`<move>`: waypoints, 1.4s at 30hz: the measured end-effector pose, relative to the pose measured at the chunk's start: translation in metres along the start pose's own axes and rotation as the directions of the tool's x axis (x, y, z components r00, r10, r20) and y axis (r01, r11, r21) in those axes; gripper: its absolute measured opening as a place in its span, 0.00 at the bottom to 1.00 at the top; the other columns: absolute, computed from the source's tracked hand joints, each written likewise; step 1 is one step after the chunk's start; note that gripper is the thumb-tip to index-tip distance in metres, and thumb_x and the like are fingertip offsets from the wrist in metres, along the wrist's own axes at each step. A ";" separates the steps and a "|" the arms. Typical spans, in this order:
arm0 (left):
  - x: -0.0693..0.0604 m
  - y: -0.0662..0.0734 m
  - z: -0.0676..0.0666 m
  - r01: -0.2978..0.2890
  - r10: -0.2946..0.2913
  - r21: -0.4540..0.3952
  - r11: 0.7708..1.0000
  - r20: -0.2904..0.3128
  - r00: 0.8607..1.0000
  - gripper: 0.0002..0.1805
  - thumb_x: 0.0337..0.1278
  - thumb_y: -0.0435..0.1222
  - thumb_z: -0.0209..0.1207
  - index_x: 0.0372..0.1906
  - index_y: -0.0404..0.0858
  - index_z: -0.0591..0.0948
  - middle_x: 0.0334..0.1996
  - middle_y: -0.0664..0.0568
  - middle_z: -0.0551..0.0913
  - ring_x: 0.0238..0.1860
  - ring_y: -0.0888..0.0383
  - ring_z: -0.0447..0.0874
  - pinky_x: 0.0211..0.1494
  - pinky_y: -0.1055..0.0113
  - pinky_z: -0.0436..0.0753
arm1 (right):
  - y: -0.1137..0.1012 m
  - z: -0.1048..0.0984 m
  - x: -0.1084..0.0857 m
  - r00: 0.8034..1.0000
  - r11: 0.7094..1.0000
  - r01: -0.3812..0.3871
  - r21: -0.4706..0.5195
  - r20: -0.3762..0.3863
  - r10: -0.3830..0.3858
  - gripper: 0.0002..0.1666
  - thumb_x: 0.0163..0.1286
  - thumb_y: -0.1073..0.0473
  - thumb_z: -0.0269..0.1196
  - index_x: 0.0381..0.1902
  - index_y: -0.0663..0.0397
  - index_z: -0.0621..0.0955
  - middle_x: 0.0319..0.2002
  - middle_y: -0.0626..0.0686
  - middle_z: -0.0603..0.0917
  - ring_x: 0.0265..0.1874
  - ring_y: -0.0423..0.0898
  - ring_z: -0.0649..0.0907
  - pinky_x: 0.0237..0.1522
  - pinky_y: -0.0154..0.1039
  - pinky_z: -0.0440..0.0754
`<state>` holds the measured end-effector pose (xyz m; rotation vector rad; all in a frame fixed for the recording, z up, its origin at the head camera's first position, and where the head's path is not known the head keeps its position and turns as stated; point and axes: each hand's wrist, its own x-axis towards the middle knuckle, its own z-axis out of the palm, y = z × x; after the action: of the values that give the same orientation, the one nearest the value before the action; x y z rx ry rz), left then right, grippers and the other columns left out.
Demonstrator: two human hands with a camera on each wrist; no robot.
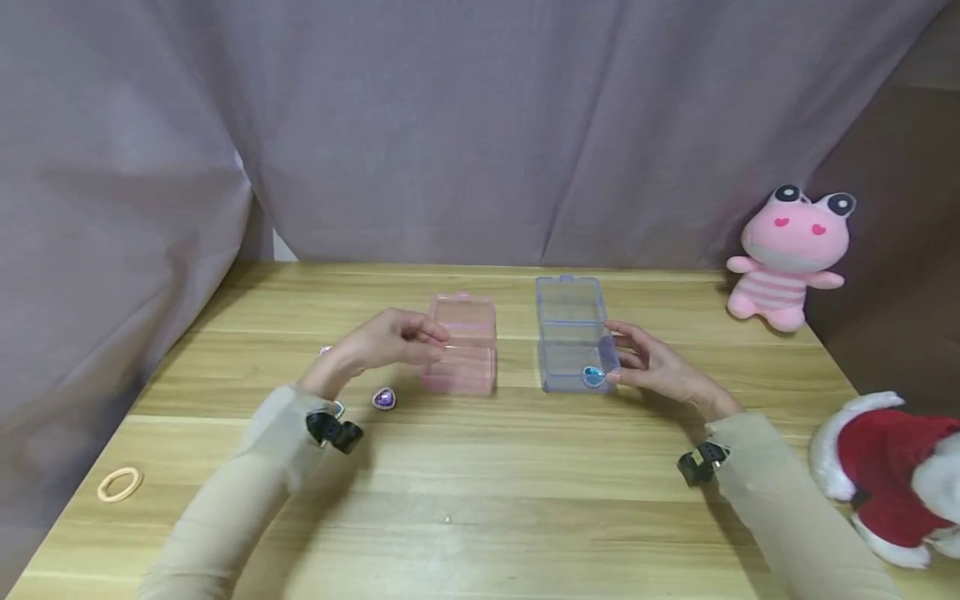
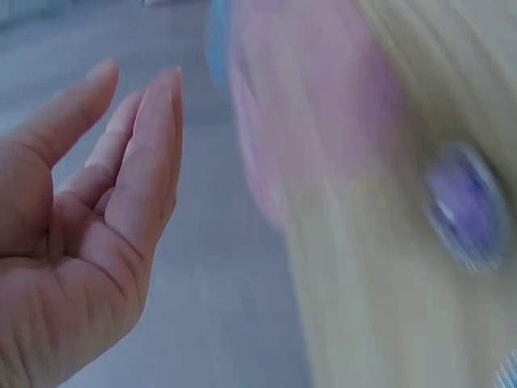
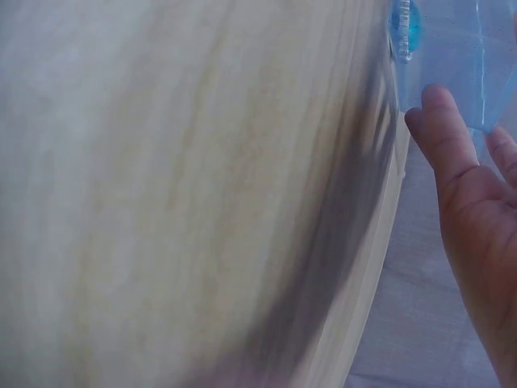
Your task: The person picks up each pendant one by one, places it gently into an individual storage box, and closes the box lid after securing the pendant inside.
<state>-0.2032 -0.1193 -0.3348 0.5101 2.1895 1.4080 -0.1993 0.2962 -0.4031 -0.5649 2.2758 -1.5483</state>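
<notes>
A clear pink plastic box (image 1: 459,371) stands on the wooden table, its lid up. My left hand (image 1: 390,342) hovers at its left side; in the left wrist view that hand (image 2: 97,210) has extended fingers with nothing between them. To the right is a clear blue plastic box (image 1: 570,358) with its lid raised. My right hand (image 1: 656,367) holds its right side, thumb at the front corner and fingers along the side wall. A blue gem (image 1: 594,377) with a pale beaded rim shows at that front corner, beside the thumb; whether it lies inside is unclear.
A purple heart-shaped gem (image 1: 384,399) lies left of the pink box. Two more gems are partly hidden by my left hand and wrist. A beige ring (image 1: 120,484) lies at far left. A pink frog plush (image 1: 791,250) and a red-and-white plush (image 1: 892,475) are at right.
</notes>
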 end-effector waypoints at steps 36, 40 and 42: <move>-0.086 -0.102 -0.042 0.182 -0.157 0.108 0.977 -0.210 0.965 0.14 0.45 0.28 0.66 0.38 0.27 0.77 0.27 0.52 0.78 0.29 0.63 0.73 0.29 0.75 0.76 | 0.001 0.000 -0.002 1.000 0.999 -0.019 0.030 -0.009 0.019 0.49 0.62 0.68 0.63 0.72 0.63 0.47 0.69 0.72 0.54 0.67 0.68 0.57 0.53 0.18 0.70; -0.085 -0.098 -0.045 0.135 -0.112 0.088 0.987 -0.225 0.968 0.14 0.47 0.27 0.65 0.39 0.24 0.75 0.26 0.53 0.77 0.27 0.65 0.73 0.27 0.75 0.77 | 0.002 0.001 0.000 1.000 1.000 -0.003 0.019 -0.007 0.003 0.48 0.62 0.68 0.62 0.72 0.64 0.47 0.68 0.74 0.55 0.65 0.70 0.59 0.53 0.19 0.71; -0.084 -0.094 -0.047 0.119 -0.104 0.049 0.992 -0.242 0.965 0.15 0.49 0.26 0.64 0.41 0.23 0.74 0.26 0.53 0.76 0.27 0.66 0.75 0.30 0.75 0.80 | 0.002 0.001 0.000 1.000 1.000 0.002 0.018 -0.004 -0.002 0.48 0.62 0.68 0.62 0.72 0.64 0.47 0.67 0.74 0.55 0.65 0.71 0.59 0.53 0.20 0.72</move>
<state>-0.1670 -0.2369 -0.3876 0.2434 2.4184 1.4054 -0.1992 0.2956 -0.4054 -0.5601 2.2625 -1.5701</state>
